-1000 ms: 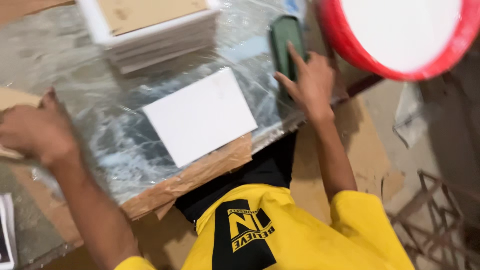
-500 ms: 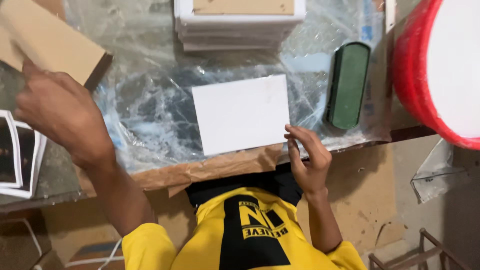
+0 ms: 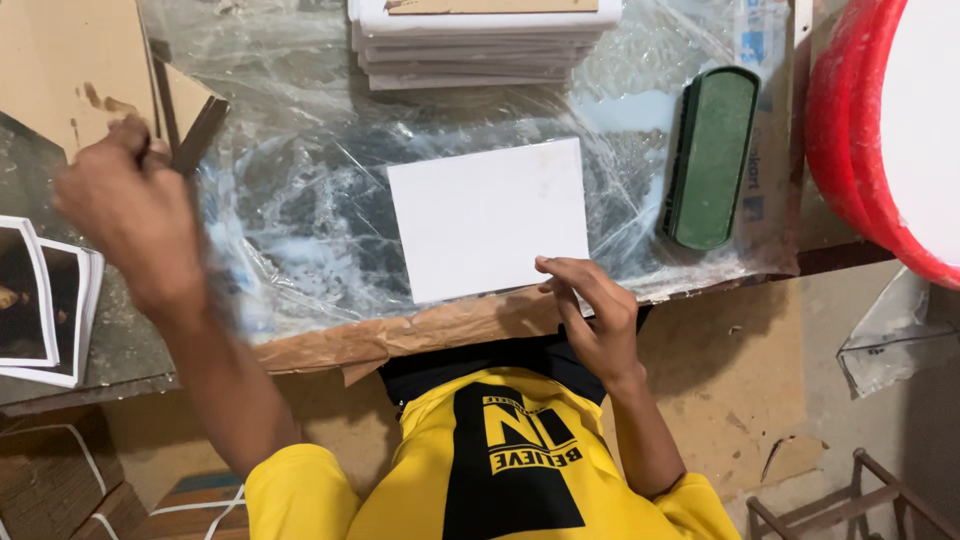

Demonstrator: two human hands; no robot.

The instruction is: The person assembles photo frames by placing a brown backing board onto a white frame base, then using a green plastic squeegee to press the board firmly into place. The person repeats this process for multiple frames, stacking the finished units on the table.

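A white rectangular sheet lies flat on crinkled clear plastic film covering the table. My right hand rests at the sheet's near right corner, fingertips touching its edge, with nothing gripped. My left hand is blurred at the left and is closed on the corner of a brown board with a dark edge, held tilted above the table's left end.
A stack of white boards lies at the far edge. A green oblong pad lies right of the sheet. A big red-rimmed round object stands at far right. Photo prints lie at left. Brown paper hangs over the near edge.
My right hand left the green pad and came down to the white sheet's near edge. My left hand picked up the brown board and moved it toward the upper left.
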